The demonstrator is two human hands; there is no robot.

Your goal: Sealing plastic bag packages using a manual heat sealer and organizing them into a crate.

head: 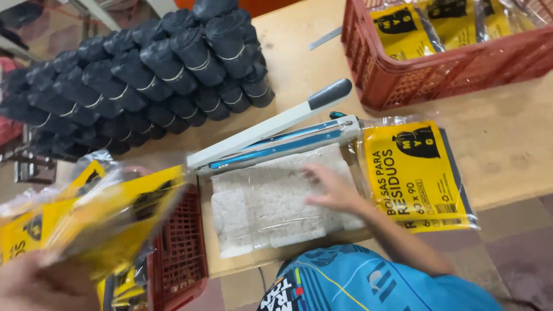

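My left hand (40,283) at the bottom left grips a blurred yellow-and-clear plastic packet (115,216), held up over a red crate (181,247). My right hand (329,187) lies flat, fingers spread, on a white padded cloth (265,204) covered with clear film. Just behind the cloth sits a bag sealer (276,144) with a blue bar, its white arm and grey handle (329,94) raised. A sealed yellow packet (415,175) lies on the table to the right of my hand.
A big pile of black rolled bags (144,75) bound with rubber bands fills the back left. A second red crate (443,63) holding yellow packets stands at the back right. The wooden table's front edge (507,198) runs just below the yellow packet.
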